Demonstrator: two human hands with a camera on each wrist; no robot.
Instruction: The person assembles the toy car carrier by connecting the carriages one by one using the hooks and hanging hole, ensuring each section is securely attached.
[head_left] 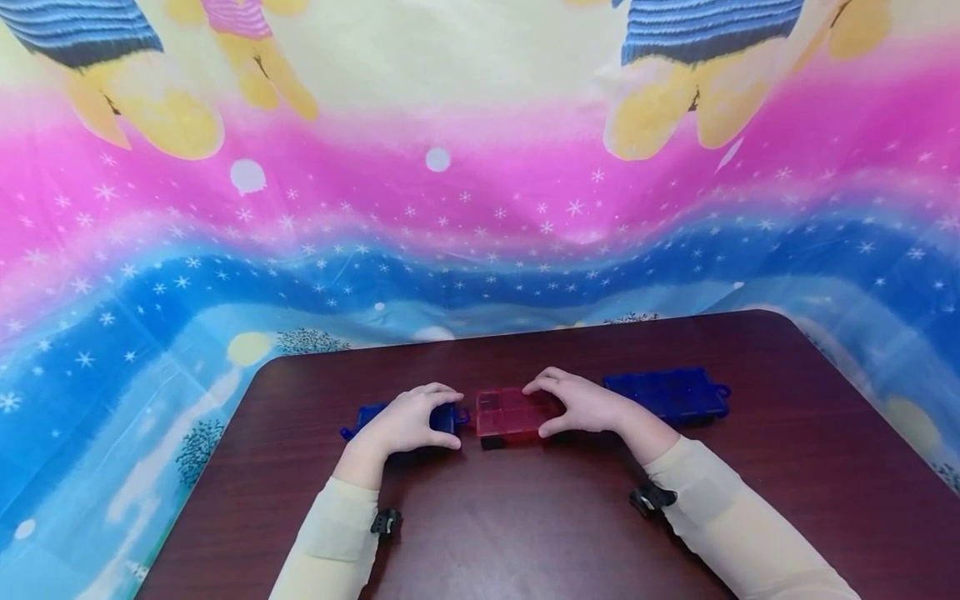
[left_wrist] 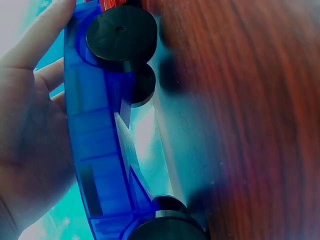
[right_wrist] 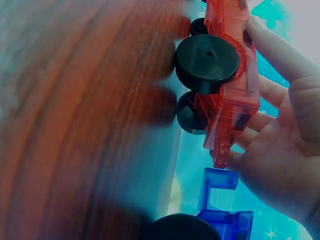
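Observation:
Three see-through plastic toy train cars with black wheels stand in a row. My left hand (head_left: 405,422) grips the left blue toy train car (left_wrist: 95,130) by its long sides, thumb on the near side and fingers at the far side. That car's right-end loop (head_left: 462,415) is right at the left end of the red toy train car (head_left: 506,412). My right hand (head_left: 588,404) holds the red car near its right end, thumb and fingers on opposite sides. Beyond this hand is the right blue toy train car (head_left: 667,393); its coupling loop (right_wrist: 222,180) lies just past the red car's end tab.
The cars stand on a dark reddish-brown wooden table (head_left: 480,508) with rounded far corners. Behind it hangs a pink and blue printed cloth (head_left: 480,200), reaching down around the table's edges. Dark wrist devices (head_left: 652,498) sit at both sleeves.

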